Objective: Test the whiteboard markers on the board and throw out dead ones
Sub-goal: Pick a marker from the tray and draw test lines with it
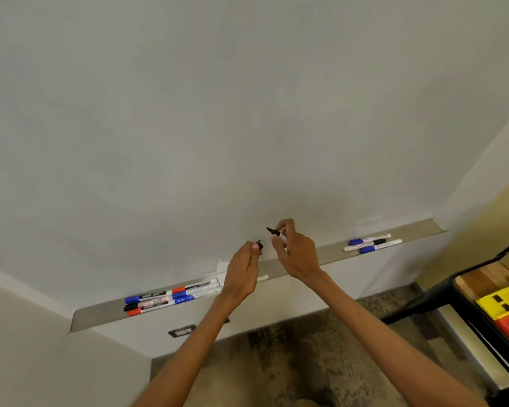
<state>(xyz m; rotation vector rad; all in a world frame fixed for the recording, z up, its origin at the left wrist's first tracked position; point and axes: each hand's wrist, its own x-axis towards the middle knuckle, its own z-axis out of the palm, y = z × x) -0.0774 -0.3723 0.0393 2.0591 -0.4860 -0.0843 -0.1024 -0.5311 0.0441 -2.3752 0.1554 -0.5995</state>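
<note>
Testing looks ready to begin: the right hand (294,251) pinches an uncapped black marker (274,232) just in front of the board (247,113), tip aimed up and left, while the left hand (241,268) pinches its black cap (259,245) just beside it. A good stroke would mean turning the tip square to the bare board above, pressing lightly and drawing a short line, cap ready for recapping. Other markers lie on the tray (332,251), one pile (174,295) to the left and a few (369,243) to the right, clear of both hands; no bin is in view, and a table (479,279) with yellow and red boxes stands at the right.
</note>
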